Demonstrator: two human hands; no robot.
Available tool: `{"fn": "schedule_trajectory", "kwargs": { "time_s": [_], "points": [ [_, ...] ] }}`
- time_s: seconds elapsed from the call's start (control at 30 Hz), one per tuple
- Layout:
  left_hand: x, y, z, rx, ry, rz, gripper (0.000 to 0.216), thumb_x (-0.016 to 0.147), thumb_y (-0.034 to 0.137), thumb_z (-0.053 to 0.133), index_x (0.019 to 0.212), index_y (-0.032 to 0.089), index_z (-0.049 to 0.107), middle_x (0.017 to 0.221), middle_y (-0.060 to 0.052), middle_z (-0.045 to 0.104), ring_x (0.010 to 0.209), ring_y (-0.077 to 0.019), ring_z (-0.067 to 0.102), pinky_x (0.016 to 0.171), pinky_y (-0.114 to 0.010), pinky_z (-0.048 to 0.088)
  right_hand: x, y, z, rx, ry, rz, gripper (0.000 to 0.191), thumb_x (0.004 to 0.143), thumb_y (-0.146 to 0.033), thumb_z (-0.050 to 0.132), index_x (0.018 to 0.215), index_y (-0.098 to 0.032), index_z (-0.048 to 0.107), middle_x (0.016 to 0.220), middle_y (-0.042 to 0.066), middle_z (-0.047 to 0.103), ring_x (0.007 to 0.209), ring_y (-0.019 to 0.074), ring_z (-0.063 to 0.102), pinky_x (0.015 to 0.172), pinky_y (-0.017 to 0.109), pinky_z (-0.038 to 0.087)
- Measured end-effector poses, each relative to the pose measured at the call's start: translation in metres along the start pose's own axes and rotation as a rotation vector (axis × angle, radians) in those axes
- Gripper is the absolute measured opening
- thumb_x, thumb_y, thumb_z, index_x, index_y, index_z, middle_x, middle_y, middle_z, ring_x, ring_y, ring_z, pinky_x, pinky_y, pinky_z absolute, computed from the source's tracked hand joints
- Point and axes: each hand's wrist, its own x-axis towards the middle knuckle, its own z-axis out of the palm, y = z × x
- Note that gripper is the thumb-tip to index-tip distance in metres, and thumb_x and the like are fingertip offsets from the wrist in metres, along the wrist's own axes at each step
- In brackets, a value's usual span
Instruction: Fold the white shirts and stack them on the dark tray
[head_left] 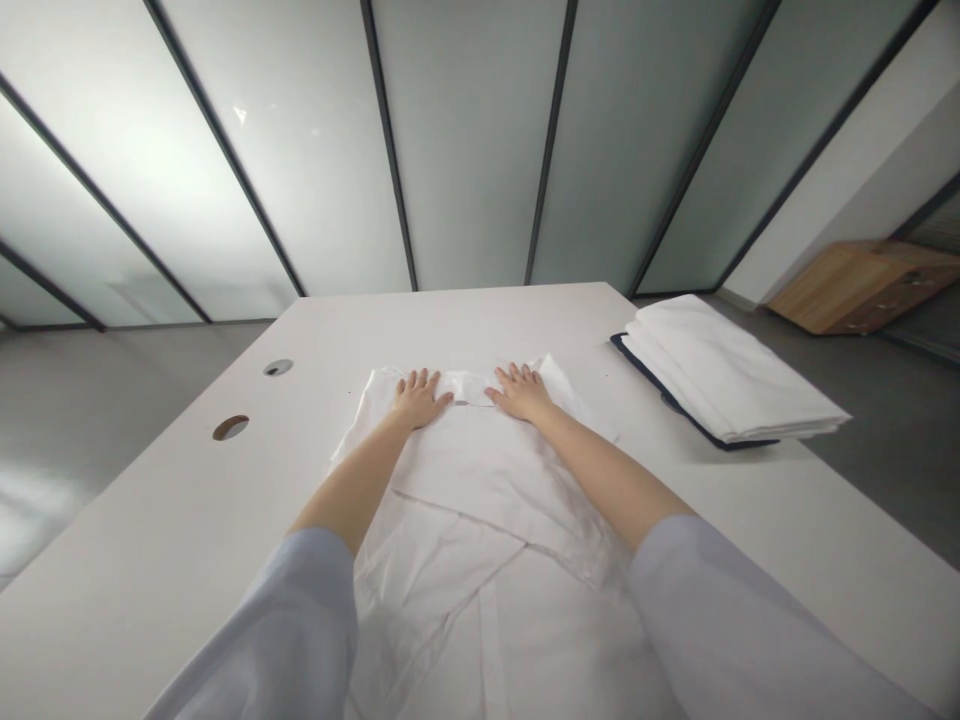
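Note:
A white garment (pixel 480 520) lies spread on the white table (pixel 150 560), partly folded, with creases running toward me. My left hand (pixel 418 398) rests flat on its far edge, fingers stretched out. My right hand (pixel 520 391) lies flat beside it on the same far edge, fingers spread. Both palms press down on the cloth near what looks like the collar (pixel 469 385). Neither hand grips anything. My forearms reach out from pale blue sleeves.
A stack of folded white cloths (pixel 731 375) lies at the table's right edge on something dark blue (pixel 679 408). Two round holes (pixel 231 427) (pixel 277 367) sit in the tabletop at left. Frosted glass panels stand behind; a wooden cabinet (pixel 862 285) is far right.

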Motion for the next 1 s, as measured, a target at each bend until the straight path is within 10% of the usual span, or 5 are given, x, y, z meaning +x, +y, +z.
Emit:
{"fn": "schedule_trajectory", "kwargs": {
  "time_s": [0.37,0.67,1.0],
  "points": [
    [-0.019,0.004,0.01,0.05,0.12,-0.09,0.077,0.093,0.062,0.023,0.153,0.013,0.022,0.159,-0.018,0.019,0.147,-0.0333,0.013,0.117,-0.048,0.018,-0.006,0.0,0.0,-0.001,-0.04,0.03,0.074,0.093,-0.065,0.027,0.153,-0.021,0.027,0.159,0.014,0.021,0.145,0.034,0.016,0.115,0.047,0.013],
    [-0.076,0.038,0.019,-0.001,-0.05,-0.033,0.081,0.088,0.072,0.017,0.154,0.025,0.019,0.162,-0.012,0.013,0.147,-0.0378,0.01,0.113,-0.064,0.013,-0.004,0.0,0.002,-0.02,0.043,0.007,0.07,0.094,-0.061,0.032,0.149,-0.018,0.033,0.156,0.016,0.029,0.143,0.034,0.022,0.113,0.047,0.02],
    [-0.033,0.034,0.01,-0.011,-0.024,-0.021,0.08,0.088,0.07,0.023,0.153,0.023,0.023,0.161,-0.015,0.016,0.146,-0.0389,0.012,0.112,-0.064,0.013,-0.042,-0.001,-0.016,-0.073,0.204,-0.064,0.059,0.096,-0.049,0.035,0.143,-0.014,0.043,0.153,0.015,0.035,0.143,0.033,0.024,0.113,0.045,0.022]
  ]
}}
